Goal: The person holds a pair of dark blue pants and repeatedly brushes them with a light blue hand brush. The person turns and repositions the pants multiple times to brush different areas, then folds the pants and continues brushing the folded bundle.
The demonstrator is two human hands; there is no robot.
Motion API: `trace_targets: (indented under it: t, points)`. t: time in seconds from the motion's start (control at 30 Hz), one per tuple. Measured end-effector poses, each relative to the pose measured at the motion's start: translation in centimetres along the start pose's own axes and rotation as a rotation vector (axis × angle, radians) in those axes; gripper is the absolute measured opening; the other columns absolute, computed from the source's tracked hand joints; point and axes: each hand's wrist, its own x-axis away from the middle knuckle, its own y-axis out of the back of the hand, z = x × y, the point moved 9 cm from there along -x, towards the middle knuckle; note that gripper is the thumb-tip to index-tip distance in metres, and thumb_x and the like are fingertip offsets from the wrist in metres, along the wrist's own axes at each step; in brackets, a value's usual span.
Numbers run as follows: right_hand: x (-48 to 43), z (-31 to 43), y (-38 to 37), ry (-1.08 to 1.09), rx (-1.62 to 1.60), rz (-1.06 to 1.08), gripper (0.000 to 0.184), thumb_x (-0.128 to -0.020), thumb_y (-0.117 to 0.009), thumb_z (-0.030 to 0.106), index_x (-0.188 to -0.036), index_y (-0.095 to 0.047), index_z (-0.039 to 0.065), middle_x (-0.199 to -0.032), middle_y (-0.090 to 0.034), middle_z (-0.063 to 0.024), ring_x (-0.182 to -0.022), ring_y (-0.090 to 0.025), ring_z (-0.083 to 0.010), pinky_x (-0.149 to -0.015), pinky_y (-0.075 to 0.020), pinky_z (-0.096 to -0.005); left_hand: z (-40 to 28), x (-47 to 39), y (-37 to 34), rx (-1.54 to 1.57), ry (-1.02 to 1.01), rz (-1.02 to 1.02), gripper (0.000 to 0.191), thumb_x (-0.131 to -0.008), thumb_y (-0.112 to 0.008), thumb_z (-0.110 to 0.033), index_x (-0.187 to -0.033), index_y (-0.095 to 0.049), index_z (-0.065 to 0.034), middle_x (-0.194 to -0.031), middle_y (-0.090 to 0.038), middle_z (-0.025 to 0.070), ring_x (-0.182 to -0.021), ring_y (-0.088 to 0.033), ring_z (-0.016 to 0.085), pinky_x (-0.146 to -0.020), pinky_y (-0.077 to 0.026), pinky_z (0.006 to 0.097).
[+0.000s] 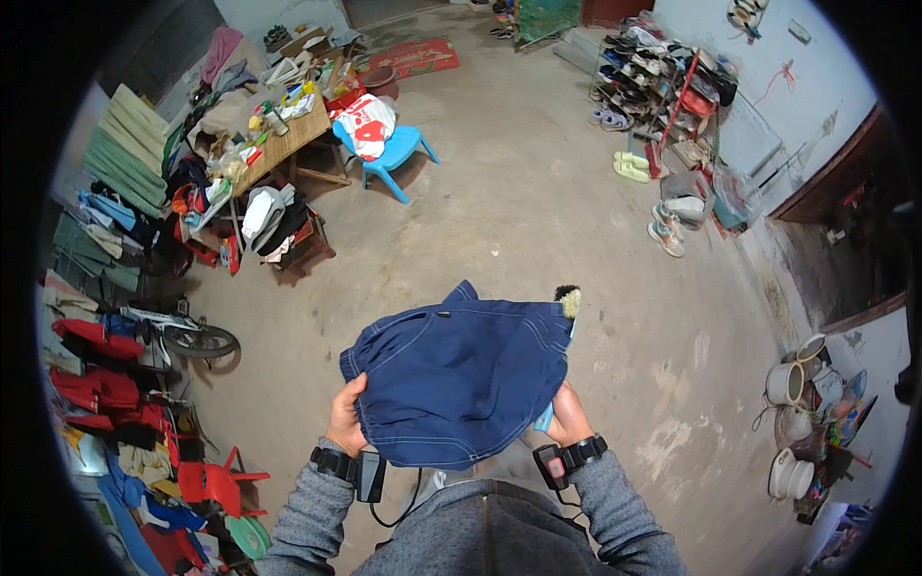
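Observation:
A navy blue cloth garment (461, 381), seemingly a pair of shorts with pale stitching and an elastic edge, is held up in front of my body. My left hand (349, 416) grips its left edge, thumb on top. On the opposite edge my right hand (569, 416) holds the cloth along with the light blue handle (544, 419) of what looks like a brush. Black and cream bristles (570, 301) show past the garment's upper right corner; the cloth hides most of the length between. Fingers of both hands are partly hidden beneath.
Concrete floor (504, 245) lies ahead. A blue plastic stool (396, 151) stands by a cluttered wooden table (288, 144). Shoes fill a rack (648, 72) at the far right. Red chairs (209, 481) and a bicycle (198, 342) are leftward; pots (785, 381) sit at right.

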Motion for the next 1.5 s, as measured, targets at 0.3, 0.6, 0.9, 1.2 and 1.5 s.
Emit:
trace_targets:
  t: [0.3, 0.6, 0.9, 1.2, 1.5]
  points:
    - [0.0, 0.5, 2.0, -0.063, 0.005, -0.233, 0.023, -0.100, -0.048, 0.029, -0.107, -0.051, 0.007, -0.068, -0.050, 0.0010, -0.058, -0.058, -0.0125, -0.052, -0.0516, -0.0293, -1.9, 0.6, -0.4, -0.131, -0.091, -0.024, 0.051, -0.093, -0.055, -0.028, -0.134, -0.046, 0.0026, -0.132, -0.054, 0.0193, -0.119, -0.055, 0.033, -0.105, -0.041, 0.0497]
    - [2.0, 2.4, 3.7, -0.069, 0.488, -0.396, 0.036, -0.100, -0.048, 0.034, -0.112, -0.051, 0.000, -0.064, -0.053, -0.0028, -0.041, -0.044, -0.0085, -0.039, -0.0376, -0.0227, -2.1, 0.7, -1.2, -0.171, -0.129, -0.052, 0.051, -0.094, -0.054, -0.028, -0.134, -0.046, 0.0025, -0.132, -0.054, 0.0189, -0.120, -0.054, 0.033, -0.105, -0.041, 0.0484]
    - [4.0, 4.6, 2.8, 0.094, 0.747, -0.377, 0.042, -0.102, -0.040, 0.038, -0.105, -0.057, 0.000, -0.057, -0.046, 0.0021, -0.043, -0.035, -0.0037, -0.039, -0.0272, -0.0222, -2.0, 0.3, -1.8, -0.267, -0.150, -0.187, 0.047, -0.093, -0.058, -0.021, -0.133, -0.047, -0.0001, -0.130, -0.056, 0.0163, -0.114, -0.059, 0.030, -0.101, -0.046, 0.0450]
    - [6.0, 5.1, -5.0, 0.432, 1.153, -0.229, 0.028, -0.098, -0.051, 0.025, -0.096, -0.060, -0.001, -0.057, -0.053, -0.0048, -0.049, -0.048, -0.0098, -0.045, -0.0377, -0.0275, -2.1, -0.2, -3.9, -0.454, -0.236, -0.222, 0.040, -0.092, -0.059, -0.017, -0.129, -0.052, -0.0018, -0.121, -0.062, 0.0118, -0.105, -0.063, 0.023, -0.093, -0.052, 0.0387]
    - [4.4, 5.3, 7.3, 0.051, 1.926, -0.698, 0.034, -0.094, -0.053, 0.030, -0.089, -0.065, -0.001, -0.074, -0.062, -0.0242, -0.067, -0.063, -0.0400, -0.059, -0.0497, -0.0457, -2.0, 0.0, -5.1, -0.382, -0.267, -0.293, 0.037, -0.093, -0.057, -0.018, -0.124, -0.054, 0.0016, -0.114, -0.065, 0.0146, -0.100, -0.066, 0.026, -0.089, -0.054, 0.0406]
